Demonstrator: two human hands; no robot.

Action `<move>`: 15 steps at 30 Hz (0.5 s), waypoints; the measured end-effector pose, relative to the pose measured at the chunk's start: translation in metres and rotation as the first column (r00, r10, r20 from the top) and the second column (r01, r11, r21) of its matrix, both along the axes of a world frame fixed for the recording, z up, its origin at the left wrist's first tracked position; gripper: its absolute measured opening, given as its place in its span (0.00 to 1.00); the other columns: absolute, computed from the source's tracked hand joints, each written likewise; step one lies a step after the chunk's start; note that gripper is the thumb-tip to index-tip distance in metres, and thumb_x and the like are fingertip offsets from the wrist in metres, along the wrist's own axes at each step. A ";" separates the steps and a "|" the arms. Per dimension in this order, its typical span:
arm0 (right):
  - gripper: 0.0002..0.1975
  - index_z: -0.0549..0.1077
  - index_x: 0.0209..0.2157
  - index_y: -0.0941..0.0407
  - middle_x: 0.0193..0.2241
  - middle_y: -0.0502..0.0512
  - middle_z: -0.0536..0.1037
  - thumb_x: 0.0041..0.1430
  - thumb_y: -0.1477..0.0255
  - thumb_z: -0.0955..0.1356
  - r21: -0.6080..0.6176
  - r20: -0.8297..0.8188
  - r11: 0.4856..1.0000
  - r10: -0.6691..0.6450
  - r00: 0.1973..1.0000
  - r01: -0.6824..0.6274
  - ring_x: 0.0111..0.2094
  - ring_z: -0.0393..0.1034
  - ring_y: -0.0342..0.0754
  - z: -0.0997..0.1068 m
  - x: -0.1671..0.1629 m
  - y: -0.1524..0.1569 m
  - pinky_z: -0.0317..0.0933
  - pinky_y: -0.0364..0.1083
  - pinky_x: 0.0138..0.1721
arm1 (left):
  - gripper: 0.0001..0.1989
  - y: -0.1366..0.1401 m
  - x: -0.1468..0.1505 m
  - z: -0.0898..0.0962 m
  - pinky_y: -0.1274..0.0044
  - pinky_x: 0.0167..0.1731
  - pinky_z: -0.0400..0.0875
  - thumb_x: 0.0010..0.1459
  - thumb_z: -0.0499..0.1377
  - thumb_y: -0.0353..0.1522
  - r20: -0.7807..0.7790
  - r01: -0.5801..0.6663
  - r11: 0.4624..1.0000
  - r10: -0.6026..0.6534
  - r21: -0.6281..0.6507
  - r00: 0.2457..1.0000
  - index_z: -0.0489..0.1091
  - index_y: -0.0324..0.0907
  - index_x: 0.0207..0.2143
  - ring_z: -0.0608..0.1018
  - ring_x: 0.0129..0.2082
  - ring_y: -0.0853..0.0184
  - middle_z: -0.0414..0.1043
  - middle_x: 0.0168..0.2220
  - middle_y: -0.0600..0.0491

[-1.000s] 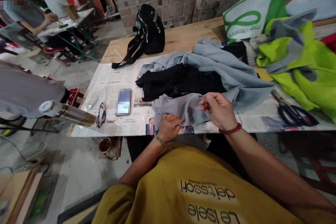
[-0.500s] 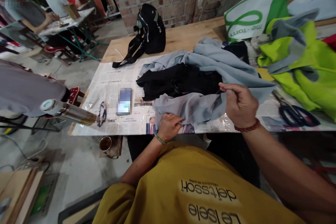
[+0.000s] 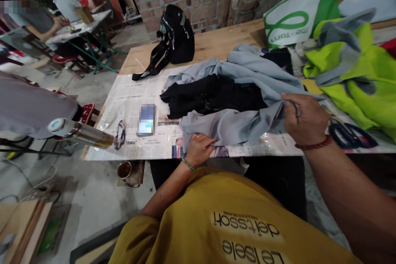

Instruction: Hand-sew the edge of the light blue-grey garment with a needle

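Grey cloth [image 3: 235,126] lies bunched along the front of the table. My left hand [image 3: 200,149] pinches its near edge, fingers closed and resting low on the tabletop. At the cloth's right end, my right hand [image 3: 306,117] is closed with thumb and forefinger on the fabric, which stretches up toward it. Whether a needle or thread is also between those fingertips is too small to tell. Just behind this strip lies a black piece of fabric [image 3: 213,95], with more of the grey cloth spread beyond it.
Scissors [image 3: 349,134] lie right of my right hand, partly hidden by it. Yellow-green clothing [image 3: 355,74] and a white-green bag [image 3: 300,12] are at right. A phone [image 3: 146,119], glasses [image 3: 120,134], a flask [image 3: 80,132] and a black bag [image 3: 179,35] are leftward. People sit far left.
My right hand has moved right, from beside the black fabric toward the scissors, and the grey cloth's right end has stretched along with it. My left hand keeps its place.
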State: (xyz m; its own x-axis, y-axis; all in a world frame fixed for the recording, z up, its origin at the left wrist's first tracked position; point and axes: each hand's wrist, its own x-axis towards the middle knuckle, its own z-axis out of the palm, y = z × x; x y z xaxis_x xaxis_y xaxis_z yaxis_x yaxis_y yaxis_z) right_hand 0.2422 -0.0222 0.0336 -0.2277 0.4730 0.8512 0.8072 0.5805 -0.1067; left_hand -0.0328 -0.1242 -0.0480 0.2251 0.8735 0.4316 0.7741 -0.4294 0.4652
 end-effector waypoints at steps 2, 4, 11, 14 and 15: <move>0.10 0.73 0.39 0.59 0.36 0.59 0.80 0.59 0.75 0.62 -0.066 -0.050 0.997 -0.029 0.998 0.026 0.39 0.74 0.47 -0.003 -0.002 -0.003 0.67 0.44 0.42 | 0.08 0.000 0.000 0.001 0.72 0.38 0.65 0.52 0.58 0.24 0.011 -0.001 1.000 0.001 -0.008 1.000 0.74 0.42 0.34 0.76 0.32 0.66 0.77 0.30 0.52; 0.10 0.74 0.38 0.58 0.36 0.58 0.80 0.60 0.73 0.62 -0.128 -0.118 0.991 -0.059 0.991 0.044 0.39 0.74 0.47 -0.007 -0.005 -0.006 0.67 0.44 0.42 | 0.09 -0.001 0.000 0.001 0.72 0.38 0.66 0.52 0.57 0.24 0.036 0.003 1.000 -0.003 -0.007 0.999 0.74 0.41 0.34 0.77 0.33 0.67 0.77 0.30 0.52; 0.10 0.75 0.38 0.56 0.34 0.58 0.80 0.60 0.70 0.62 -0.326 -0.338 0.945 -0.124 0.933 0.007 0.38 0.74 0.48 -0.018 -0.005 -0.006 0.65 0.44 0.41 | 0.10 -0.003 -0.004 0.000 0.71 0.38 0.68 0.53 0.54 0.24 0.164 -0.029 0.996 0.013 0.090 0.986 0.74 0.41 0.34 0.76 0.32 0.67 0.77 0.29 0.52; 0.10 0.74 0.37 0.57 0.33 0.57 0.80 0.60 0.70 0.63 -0.339 -0.409 0.941 -0.133 0.903 -0.015 0.36 0.75 0.47 -0.020 -0.007 -0.006 0.65 0.45 0.41 | 0.10 -0.004 -0.004 0.001 0.71 0.38 0.68 0.54 0.54 0.25 0.172 -0.025 0.995 0.008 0.098 0.985 0.74 0.42 0.33 0.76 0.31 0.67 0.76 0.29 0.52; 0.09 0.74 0.37 0.57 0.31 0.57 0.80 0.60 0.70 0.63 -0.350 -0.441 0.936 -0.124 0.889 -0.043 0.35 0.75 0.47 -0.022 -0.009 -0.006 0.66 0.45 0.40 | 0.09 -0.004 -0.004 0.001 0.71 0.38 0.68 0.54 0.54 0.25 0.169 -0.022 0.995 0.004 0.101 0.986 0.74 0.42 0.33 0.76 0.31 0.67 0.76 0.29 0.52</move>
